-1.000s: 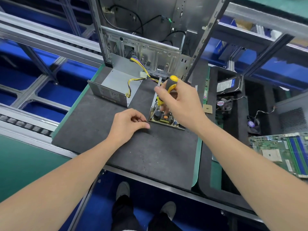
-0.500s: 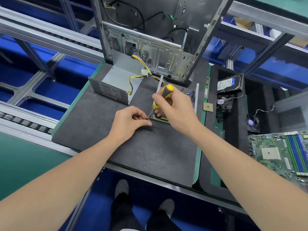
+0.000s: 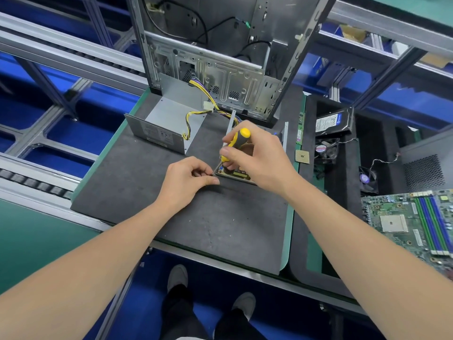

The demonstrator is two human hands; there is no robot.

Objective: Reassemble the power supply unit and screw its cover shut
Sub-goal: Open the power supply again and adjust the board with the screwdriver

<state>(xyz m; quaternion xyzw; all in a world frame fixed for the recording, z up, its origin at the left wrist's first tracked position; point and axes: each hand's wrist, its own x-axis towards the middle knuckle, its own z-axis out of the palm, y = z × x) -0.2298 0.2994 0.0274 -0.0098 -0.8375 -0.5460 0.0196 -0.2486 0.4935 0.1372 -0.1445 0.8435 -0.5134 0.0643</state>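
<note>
The left hand (image 3: 188, 180) pinches what seems a small dark screw (image 3: 211, 174) at the tip of the yellow-and-black screwdriver (image 3: 236, 143) gripped by the right hand (image 3: 259, 160), shaft slanting down-left, just left of the bare power-supply circuit board (image 3: 239, 174) on the black mat (image 3: 196, 229); a second ago the tip hung over the board.

The screwdriver (image 3: 239, 141) has a smooth plastic handle, yellow and black, a little glossy. The power supply cover (image 3: 159, 132) is grey sheet metal with a dull, matt finish. The computer case (image 3: 220, 77) is bare stamped metal and shines more. The mat (image 3: 196, 217) is dark, matt and slightly rough, with pale scuffs. The wires (image 3: 193, 114) have smooth plastic insulation. The hard drive (image 3: 331, 122) carries a paper label.
</note>
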